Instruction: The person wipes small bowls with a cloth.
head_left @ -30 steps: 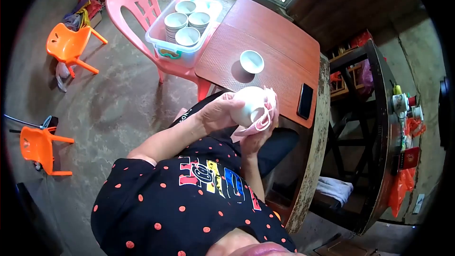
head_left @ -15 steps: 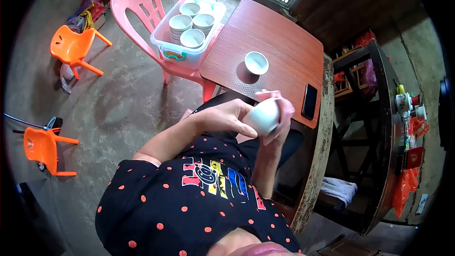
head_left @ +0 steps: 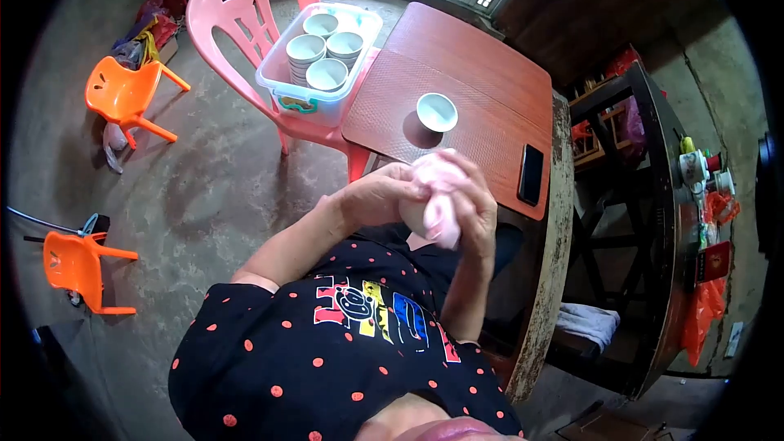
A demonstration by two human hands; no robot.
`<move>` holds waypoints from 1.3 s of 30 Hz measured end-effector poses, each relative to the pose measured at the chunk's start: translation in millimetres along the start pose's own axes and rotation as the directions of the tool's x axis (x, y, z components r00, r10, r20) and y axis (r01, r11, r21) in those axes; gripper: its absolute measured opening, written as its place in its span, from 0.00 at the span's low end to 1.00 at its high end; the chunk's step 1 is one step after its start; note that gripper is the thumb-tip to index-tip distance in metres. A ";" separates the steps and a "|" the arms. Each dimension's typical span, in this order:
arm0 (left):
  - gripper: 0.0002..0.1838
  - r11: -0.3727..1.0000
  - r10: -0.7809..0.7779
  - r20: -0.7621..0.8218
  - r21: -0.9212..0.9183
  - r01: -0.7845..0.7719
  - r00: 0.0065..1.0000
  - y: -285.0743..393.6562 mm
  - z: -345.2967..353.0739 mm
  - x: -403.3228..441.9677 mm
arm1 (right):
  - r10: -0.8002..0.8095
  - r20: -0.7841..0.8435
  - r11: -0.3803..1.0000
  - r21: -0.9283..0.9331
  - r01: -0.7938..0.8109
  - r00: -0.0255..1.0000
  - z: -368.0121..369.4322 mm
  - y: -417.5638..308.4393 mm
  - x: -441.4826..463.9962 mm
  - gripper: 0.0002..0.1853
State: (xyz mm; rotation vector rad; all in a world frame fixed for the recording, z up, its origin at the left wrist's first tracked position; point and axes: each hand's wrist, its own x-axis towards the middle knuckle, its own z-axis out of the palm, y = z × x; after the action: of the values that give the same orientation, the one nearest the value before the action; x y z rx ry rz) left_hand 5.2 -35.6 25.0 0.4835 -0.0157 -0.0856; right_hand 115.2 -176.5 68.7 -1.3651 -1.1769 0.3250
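Note:
My left hand [head_left: 380, 196] is closed on a small white bowl [head_left: 413, 214], which is mostly covered by a pink cloth [head_left: 441, 184]. My right hand [head_left: 480, 216] grips the cloth and presses it around the bowl. Both hands are together in front of my chest, near the table's close edge. Just beyond them, another white bowl [head_left: 437, 113] sits on the brown table [head_left: 482, 57].
A clear plastic box [head_left: 322, 110] with several stacks of white bowls stands on a pink chair [head_left: 216, 28] at the table's left. A phone [head_left: 531, 173] lies near the table's right edge. Orange small chairs [head_left: 122, 90] stand on the floor to the left.
The cloth has moved from the bowl's right side across it and now hides most of it. The bowl has turned in my hands. The bowl on the table stays put.

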 end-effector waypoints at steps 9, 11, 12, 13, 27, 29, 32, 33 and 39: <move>0.20 0.916 0.200 0.115 0.332 -0.227 0.973 -7.4 5.2 0.5 | -0.375 -0.468 0.896 -0.406 0.182 0.800 43.3 20.5 -10.3 0.21; 0.19 0.755 0.036 0.052 0.652 -0.061 0.998 6.1 16.9 -3.6 | -0.328 -0.452 0.934 -0.285 0.214 0.830 32.8 17.6 -3.8 0.18; 0.19 0.840 0.012 0.044 0.542 -0.034 0.999 6.6 17.5 -6.4 | -0.141 -0.359 0.987 0.022 0.160 0.923 21.4 9.5 0.4 0.16; 0.19 0.908 -0.010 0.042 0.419 -0.009 0.999 5.9 17.6 -8.9 | -0.028 -0.225 0.978 0.197 0.073 0.974 9.9 2.1 2.4 0.14; 0.27 0.976 0.060 0.085 -0.212 -0.040 0.995 -0.7 2.4 0.4 | -0.044 -0.171 0.997 0.062 0.055 0.984 9.5 3.2 -1.7 0.16; 0.28 0.970 0.035 0.176 -0.245 0.009 0.984 -6.2 1.7 1.4 | -0.129 0.200 0.989 -0.050 0.141 0.971 -17.2 -9.1 12.9 0.17; 0.29 0.970 0.110 0.170 -0.235 -0.068 0.979 -13.1 10.5 -0.9 | -0.190 0.242 0.977 0.137 0.161 0.951 -18.8 -11.0 18.7 0.16; 0.28 0.976 0.129 0.139 -0.193 -0.101 0.982 -10.5 16.8 -4.4 | -0.198 0.010 0.956 0.225 0.191 0.980 -7.1 -4.9 8.7 0.17; 0.13 0.714 0.048 0.027 0.699 -0.053 0.999 7.0 21.6 -6.0 | -0.111 -0.502 0.993 -0.095 0.073 0.858 28.3 39.5 -20.4 0.21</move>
State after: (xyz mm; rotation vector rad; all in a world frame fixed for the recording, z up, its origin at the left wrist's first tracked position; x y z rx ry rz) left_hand -1.0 -38.9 47.5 1.2558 -0.0703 -0.0231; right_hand 101.0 -165.6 19.1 -1.3420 -0.8099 -0.1494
